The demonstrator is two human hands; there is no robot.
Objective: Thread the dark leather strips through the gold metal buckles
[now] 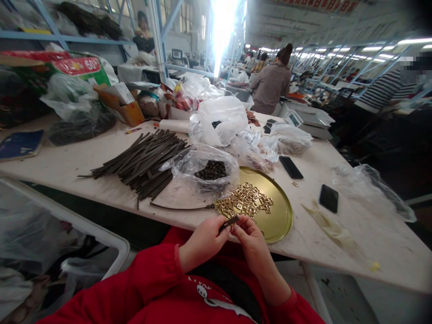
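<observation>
At the lower centre of the frame, the left hand (pixel 206 239) grips a dark strip (pixel 229 222) between thumb and fingers. The right hand (pixel 250 238) has its fingers drawn narrow at the strip's other end, where a small gold piece (pixel 232 228) shows by the thumb; its exact hold is hard to tell. Just above, gold buckles (pixel 246 198) lie on a round tray (pixel 281 220); left of centre, more dark strips (pixel 141 162) are heaped.
</observation>
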